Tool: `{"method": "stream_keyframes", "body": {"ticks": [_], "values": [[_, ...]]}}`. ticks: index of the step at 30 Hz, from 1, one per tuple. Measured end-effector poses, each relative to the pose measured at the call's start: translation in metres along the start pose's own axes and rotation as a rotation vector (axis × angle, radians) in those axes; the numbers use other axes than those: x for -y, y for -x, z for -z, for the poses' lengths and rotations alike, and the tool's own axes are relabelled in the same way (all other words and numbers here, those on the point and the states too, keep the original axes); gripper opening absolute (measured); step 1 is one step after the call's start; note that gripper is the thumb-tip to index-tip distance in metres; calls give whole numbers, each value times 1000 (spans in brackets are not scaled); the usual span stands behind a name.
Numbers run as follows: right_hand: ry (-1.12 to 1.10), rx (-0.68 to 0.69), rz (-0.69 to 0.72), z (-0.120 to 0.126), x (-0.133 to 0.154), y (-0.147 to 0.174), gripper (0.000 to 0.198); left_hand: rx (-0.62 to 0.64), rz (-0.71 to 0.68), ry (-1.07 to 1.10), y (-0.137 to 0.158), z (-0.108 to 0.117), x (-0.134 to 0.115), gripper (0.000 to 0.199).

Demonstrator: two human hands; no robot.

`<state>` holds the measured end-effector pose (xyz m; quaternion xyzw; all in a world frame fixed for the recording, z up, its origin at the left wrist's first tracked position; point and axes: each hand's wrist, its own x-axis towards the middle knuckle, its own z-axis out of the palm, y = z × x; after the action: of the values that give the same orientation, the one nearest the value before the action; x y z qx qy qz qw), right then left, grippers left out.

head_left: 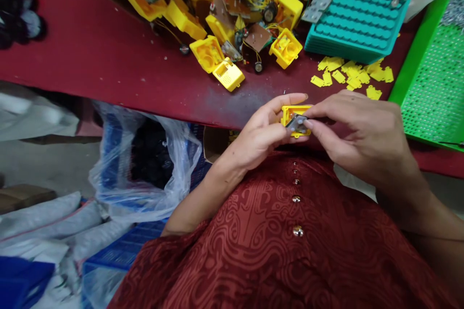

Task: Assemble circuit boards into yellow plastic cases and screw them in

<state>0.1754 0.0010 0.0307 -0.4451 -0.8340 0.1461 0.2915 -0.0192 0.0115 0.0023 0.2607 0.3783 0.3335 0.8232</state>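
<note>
While the yellow case [295, 107] opens upward, the circuit board [297, 123] slants lengthwise.

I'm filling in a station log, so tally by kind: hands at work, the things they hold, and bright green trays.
Hands: 2 (left hand, right hand)
Yellow case: 1
Board: 1
Green tray: 1
Total: 5

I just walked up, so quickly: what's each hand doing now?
Left hand: closed, holding a yellow case.
Right hand: closed, pinching a circuit board at the case.
</note>
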Motion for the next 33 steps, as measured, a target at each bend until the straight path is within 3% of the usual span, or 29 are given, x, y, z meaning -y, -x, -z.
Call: {"method": "stream_keyframes", "body": {"ticks": [4, 10, 17, 23, 26, 29, 33], "values": [[-10, 44, -25, 1, -4, 1, 17, 15, -71, -109, 0, 3, 6, 56], [54, 90, -47, -4, -3, 3, 21, 27, -93, -186, 3, 6, 6, 48], [94, 38, -4, -3, -3, 3, 21, -13, -76, -190, 0, 6, 8, 49], [4, -111, 38, -8, -9, 5, 13, -60, -11, -71, 2, -1, 6, 43], [32, -75, 9, -10, -7, 6, 18, -63, -6, -36, 2, -2, 8, 39], [132, -69, 74, -14, -3, 7, 24, -55, 3, -42, 1, -5, 11, 38], [113, -196, 78, -11, -2, 15, 19, -15, -8, -85, -5, -11, 10, 36]]}}
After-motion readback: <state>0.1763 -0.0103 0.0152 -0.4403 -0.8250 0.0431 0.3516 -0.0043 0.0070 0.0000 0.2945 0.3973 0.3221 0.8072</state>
